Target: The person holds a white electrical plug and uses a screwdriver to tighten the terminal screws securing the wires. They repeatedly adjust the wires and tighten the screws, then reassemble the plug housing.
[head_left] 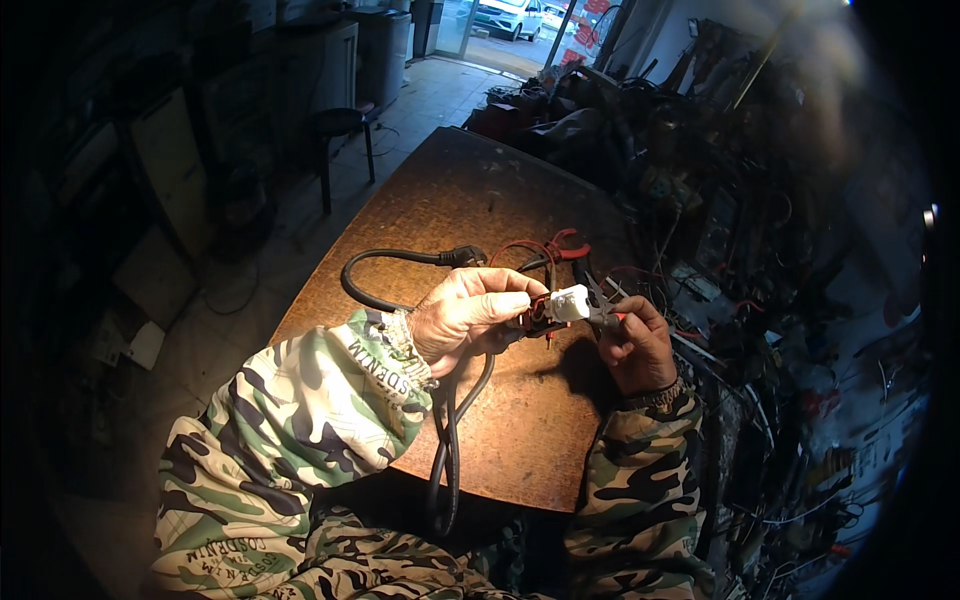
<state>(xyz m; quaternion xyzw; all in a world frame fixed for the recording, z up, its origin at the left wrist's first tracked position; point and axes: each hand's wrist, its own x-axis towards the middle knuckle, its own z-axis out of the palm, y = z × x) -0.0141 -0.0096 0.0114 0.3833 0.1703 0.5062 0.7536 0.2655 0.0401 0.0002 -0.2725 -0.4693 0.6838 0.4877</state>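
My left hand [465,308] is closed around a small dark part with thin wires, from which a white plastic block [570,302] sticks out to the right. It looks like a connector or socket, but its exact kind is unclear. My right hand [640,345] is closed on a small grey metal tool [603,314] with a bit of red at the fingers, its tip against or very close to the white block. The rest of the tool is hidden by the fingers. Just beyond the hands lie red-handled pliers [568,246]. A thick black power cable [352,275] with a plug [463,257] lies beyond my left hand.
The hands are above a worn brown wooden table [430,195]. The black cable loops down over its near edge. To the right is a dense heap of wires, tools and parts [720,240]. A dark stool [342,125] stands at the far left, on the tiled floor [425,95].
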